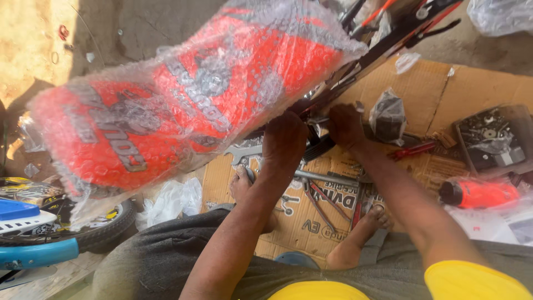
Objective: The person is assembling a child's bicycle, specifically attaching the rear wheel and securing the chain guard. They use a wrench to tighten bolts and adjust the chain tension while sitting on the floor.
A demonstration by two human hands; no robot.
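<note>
A red bicycle frame wrapped in bubble wrap (pixel 189 100) fills the upper left and runs up to the right. My left hand (pixel 284 139) grips a dark part under the frame near its middle. Beside it, my right hand (pixel 345 125) closes on the same dark fitting at the frame's underside. What exactly the fingers hold is hidden by the hands. My bare feet (pixel 244 186) rest on flattened cardboard (pixel 477 83) below the frame.
A wrench (pixel 244 153) and metal rods (pixel 327 178) lie on the cardboard. A plastic-wrapped black part (pixel 387 116), a tray of small hardware (pixel 491 139) and a red wrapped cylinder (pixel 480 193) sit right. A small blue bicycle with a tyre (pixel 66 236) stands left.
</note>
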